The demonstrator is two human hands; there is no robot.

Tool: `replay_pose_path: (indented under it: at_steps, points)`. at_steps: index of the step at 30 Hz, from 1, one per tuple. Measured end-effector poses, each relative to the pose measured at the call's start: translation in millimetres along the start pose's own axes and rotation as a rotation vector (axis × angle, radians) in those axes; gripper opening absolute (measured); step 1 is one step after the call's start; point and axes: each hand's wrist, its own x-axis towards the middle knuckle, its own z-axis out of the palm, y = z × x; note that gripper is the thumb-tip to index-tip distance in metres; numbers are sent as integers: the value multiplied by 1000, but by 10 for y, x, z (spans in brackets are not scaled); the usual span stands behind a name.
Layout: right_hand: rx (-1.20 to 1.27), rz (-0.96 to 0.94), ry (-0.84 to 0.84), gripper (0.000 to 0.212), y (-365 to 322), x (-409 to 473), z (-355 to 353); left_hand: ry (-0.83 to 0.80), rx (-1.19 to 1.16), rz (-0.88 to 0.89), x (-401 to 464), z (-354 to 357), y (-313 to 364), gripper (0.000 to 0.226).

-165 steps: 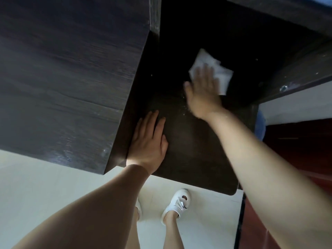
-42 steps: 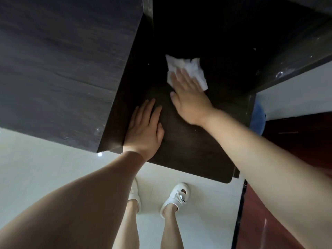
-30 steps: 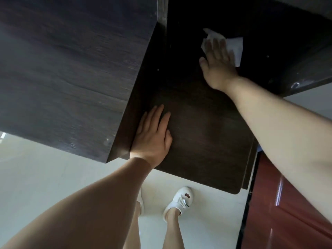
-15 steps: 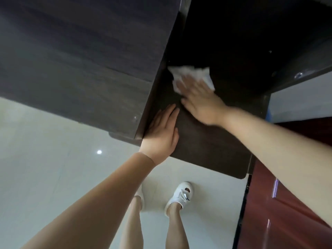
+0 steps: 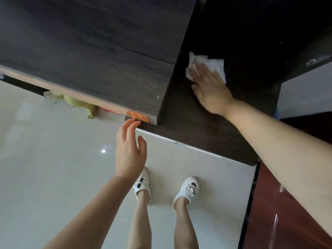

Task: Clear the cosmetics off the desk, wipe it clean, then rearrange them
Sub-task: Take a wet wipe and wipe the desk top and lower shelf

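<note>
A dark wooden desk surface point(image 5: 203, 130) runs back into a shadowed recess. My right hand point(image 5: 210, 88) lies flat with straight fingers on a crumpled white tissue point(image 5: 215, 64), pressing it onto the desk near the left wall of the recess. My left hand point(image 5: 130, 150) hovers off the desk's front edge over the floor, fingers loosely extended and holding nothing. No cosmetics are in view.
A tall dark cabinet block point(image 5: 89, 51) stands left of the recess, an orange patch point(image 5: 139, 116) at its bottom corner. A yellow-green soft item point(image 5: 79, 103) lies under it on the pale tiled floor point(image 5: 45, 168). A reddish door point(image 5: 287, 212) stands at right. My white shoes point(image 5: 186, 190) are below.
My left hand has lifted off the desk and drawn back over the floor. My right hand keeps sliding the tissue across the desk. The view has tilted toward the floor.
</note>
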Motion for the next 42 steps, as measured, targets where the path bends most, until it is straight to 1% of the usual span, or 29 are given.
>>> replay_pose_path:
  at_steps: [1,2,3,4,5,6,8,10,11,12,13,16,17,19,21,22,23,26,27,28,30,35,38,42]
  points:
    - [15,134,30,54,36,153,-42,45,-27,-21,25,5,-4,46]
    - [13,215,54,54,-32,203,-22,82,-50,-37,33,15,-13,44]
    - [9,236,65,55,-179,164,45,109,-72,-58,31,26,-19,42]
    - [7,217,57,56,-370,57,154,128,-96,-84,21,38,-21,43]
    - [7,160,39,57,-564,-120,277,138,-127,-123,13,49,-20,44]
    - [-6,65,38,58,-731,-342,399,135,-170,-181,6,53,-8,46]
    - [-28,-175,13,58,-925,-825,569,84,-273,-318,10,43,36,50]
    - [-83,-381,-103,57,-792,-969,487,40,-318,-373,22,15,54,52]
    - [-90,-416,-128,55,-635,-877,391,30,-321,-372,35,-3,50,53]
    - [-76,-371,-153,53,-498,-724,278,25,-322,-369,54,-20,42,53]
    - [-52,-259,-140,53,-365,-537,178,19,-319,-373,68,-32,35,53]
    - [30,148,-30,52,-11,-197,8,2,-329,-388,90,-38,18,55]
    - [69,259,13,52,48,-253,29,-1,-345,-392,84,-35,21,56]
    - [67,437,69,53,35,-583,179,-9,-389,-407,61,-44,32,58]
    - [82,536,146,55,-200,-1005,401,-12,-423,-428,48,-61,29,61]
    - [107,525,177,56,-385,-1177,503,-14,-439,-441,47,-71,24,63]
    - [133,463,186,58,-609,-1291,589,-17,-458,-456,49,-85,21,65]
    - [141,147,134,55,-1246,-1304,807,-38,-535,-489,68,-129,-12,70]
    - [143,79,120,54,-1407,-1253,849,-48,-549,-484,71,-144,-38,72]
    - [150,55,113,54,-1530,-1198,868,-58,-552,-478,77,-162,-71,73]
    - [134,75,116,54,-1638,-1134,883,-74,-541,-471,98,-192,-137,74]
    - [108,69,154,49,-1631,-1171,842,-80,-539,-477,110,-208,-171,76]
    - [124,25,162,48,-1692,-1113,813,-83,-560,-477,115,-224,-147,76]
    - [68,-63,158,49,-1877,-815,851,-107,-597,-484,124,-233,-171,70]
